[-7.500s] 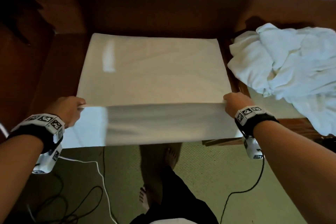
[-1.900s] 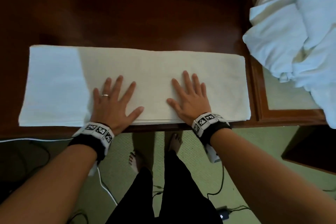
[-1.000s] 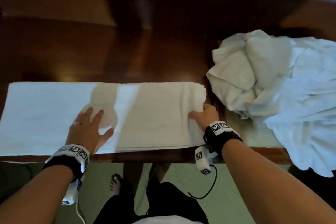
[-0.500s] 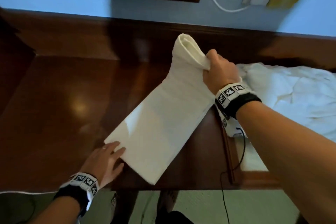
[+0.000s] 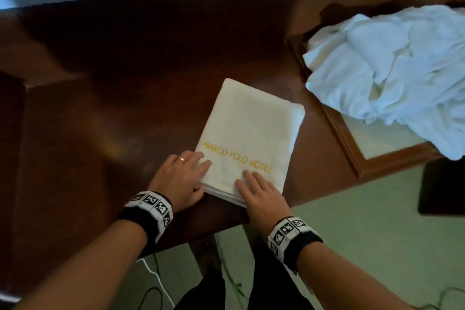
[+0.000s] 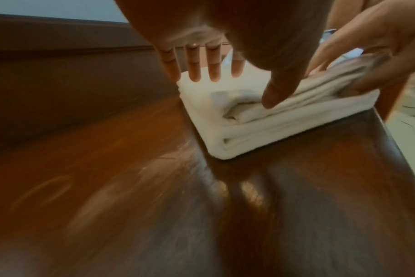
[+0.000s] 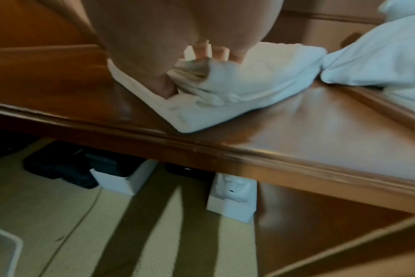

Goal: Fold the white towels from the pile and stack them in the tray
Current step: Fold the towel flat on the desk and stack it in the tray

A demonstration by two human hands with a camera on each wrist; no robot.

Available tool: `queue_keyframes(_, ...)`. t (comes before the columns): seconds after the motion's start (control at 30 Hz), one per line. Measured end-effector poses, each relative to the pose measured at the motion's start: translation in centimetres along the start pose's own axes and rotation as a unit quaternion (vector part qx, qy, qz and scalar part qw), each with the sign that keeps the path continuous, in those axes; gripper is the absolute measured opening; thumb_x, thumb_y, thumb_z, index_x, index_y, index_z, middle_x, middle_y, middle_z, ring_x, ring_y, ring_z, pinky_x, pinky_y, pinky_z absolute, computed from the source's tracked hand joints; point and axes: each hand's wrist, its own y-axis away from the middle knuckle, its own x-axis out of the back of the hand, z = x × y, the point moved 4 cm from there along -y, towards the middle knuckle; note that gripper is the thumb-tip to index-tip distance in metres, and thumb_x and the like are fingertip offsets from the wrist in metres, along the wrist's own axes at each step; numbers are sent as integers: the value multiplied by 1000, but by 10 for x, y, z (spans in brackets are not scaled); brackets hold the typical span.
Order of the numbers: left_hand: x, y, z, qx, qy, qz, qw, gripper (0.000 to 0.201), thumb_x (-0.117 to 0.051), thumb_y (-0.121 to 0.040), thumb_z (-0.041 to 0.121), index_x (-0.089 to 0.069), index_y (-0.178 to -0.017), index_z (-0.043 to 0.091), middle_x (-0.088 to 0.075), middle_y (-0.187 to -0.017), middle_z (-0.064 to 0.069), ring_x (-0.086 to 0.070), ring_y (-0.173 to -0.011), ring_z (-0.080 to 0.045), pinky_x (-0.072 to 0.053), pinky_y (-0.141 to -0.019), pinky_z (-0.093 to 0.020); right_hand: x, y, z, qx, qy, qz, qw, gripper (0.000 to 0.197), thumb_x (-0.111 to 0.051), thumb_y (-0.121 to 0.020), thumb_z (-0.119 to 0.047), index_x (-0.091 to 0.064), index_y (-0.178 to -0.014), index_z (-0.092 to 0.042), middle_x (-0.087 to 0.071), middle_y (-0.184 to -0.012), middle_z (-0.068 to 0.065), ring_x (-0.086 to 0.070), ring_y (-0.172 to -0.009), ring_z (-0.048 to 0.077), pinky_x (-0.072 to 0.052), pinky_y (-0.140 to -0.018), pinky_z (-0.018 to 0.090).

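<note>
1. Step in hand, as I read it: folding of 1 towel is done; the folded towel [image 5: 251, 141] lies as a compact rectangle on the desk [image 5: 125, 108], near its front edge, w/ yellow hotel lettering on top. It's being squared up or about to be picked up.
2. Left hand [image 5: 180, 178]: fingers mostly straight, tips on the towel's near-left corner; thumb touches the layered near edge in the left wrist view. Flat contact, no real grasp.
3. Right hand [image 5: 259, 192]: fingers lie on top near the front-right corner; right wrist view shows the thumb dug into the layers at the edge, so it pinches the fold there.
4. Next move, my guess: get both hands under or around the bundle w/o letting layers slide, lift, carry right to the tray [image 5: 352, 143]. The tray is largely covered by the pile [image 5: 402, 65], only its near-left part is bare, so placement needs that gap or the pile shifted.
5. Counts: 1 folded towel, 1 tray, 1 loose pile (no. of towels in it can't be told), 2 hands, 0 folded towels in the tray as far as visible.
</note>
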Motion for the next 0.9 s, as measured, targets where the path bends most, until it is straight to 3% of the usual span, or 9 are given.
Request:
queue_keyframes(0.1, -17, -20, 4, -47, -25, -73, 996, 70, -83, -61, 44, -61, -123, 17, -61, -129, -14, -61, -110, -37, -53, -81, -46, -4, 13, 23, -42, -23, -12, 999, 56, -45, -75, -16, -61, -129, -11, -53, -141, 21, -54, -126, 43, -50, -95, 50)
queue_keyframes(0.27, -16, -49, 17, -83, -40, -93, 991, 55, -80, -68, 35, -65, -117, 16, -62, -120, -15, -64, -98, -38, -54, -75, -45, 3, 13, 69, -111, -71, -55, 990, 69, -65, -73, 6, -53, -139, -13, -36, -155, 19, -31, -144, 39, -36, -111, 52)
queue_keyframes(0.33, -7, -55, 19, -80, -27, -48, 995, 33, -76, -72, 23, -67, -102, 12, -64, -101, -13, -63, -81, -36, -53, -64, -43, 14, 11, 71, -134, -94, 7, 986, 48, -64, -71, 9, -64, -116, -6, -58, -131, 20, -54, -123, 39, -53, -92, 49)
queue_keyframes(0.4, 5, -54, 16, -68, 8, 15, 998, 25, -68, -75, 19, -66, -99, 10, -62, -94, -14, -61, -75, -37, -50, -59, -42, 27, 14, 68, -161, -75, 98, 979, 32, -66, -67, 5, -63, -97, -5, -63, -101, 14, -58, -88, 36, -54, -65, 43)
queue_keyframes(0.5, 1, -38, 10, -77, 34, 42, 996, 37, -73, -71, 21, -65, -104, 8, -60, -98, -15, -59, -81, -39, -53, -61, -44, 22, 24, 54, -149, -53, 97, 983, 33, -68, -65, -9, -61, -98, -11, -58, -99, 10, -52, -84, 32, -50, -65, 43)
queue_keyframes(0.6, -20, -21, 6, -79, 23, -35, 996, 45, -84, -64, 20, -63, -103, 12, -57, -99, -13, -60, -80, -39, -55, -58, -45, 5, 32, 46, -129, -72, 23, 989, 40, -74, -70, -14, -63, -109, -14, -57, -109, 9, -53, -97, 32, -53, -74, 43)
queue_keyframes(0.73, -15, -21, 2, -43, 59, -12, 997, 42, -83, -62, 7, -64, -99, 8, -58, -97, -15, -58, -79, -39, -52, -54, -42, 16, 28, 46, -142, -68, 84, 984, 31, -71, -61, -2, -59, -88, -10, -55, -89, 10, -51, -77, 32, -45, -59, 39)
queue_keyframes(0.8, -18, -16, 3, -46, 65, -34, 996, 42, -82, -64, 12, -62, -101, 12, -56, -101, -13, -56, -82, -38, -53, -55, -41, 13, 31, 37, -119, -36, 48, 991, 33, -74, -58, -8, -60, -88, -13, -54, -88, 8, -50, -79, 30, -42, -62, 38)
queue_keyframes(0.9, -23, -15, -3, -57, 54, -83, 993, 40, -58, -76, 53, -63, -103, 24, -56, -102, -2, -58, -85, -31, -52, -66, -41, 7, 38, 28, -86, -55, 0, 995, 16, -59, -69, -32, -59, -79, -19, -51, -84, 1, -49, -81, 26, -38, -67, 35)
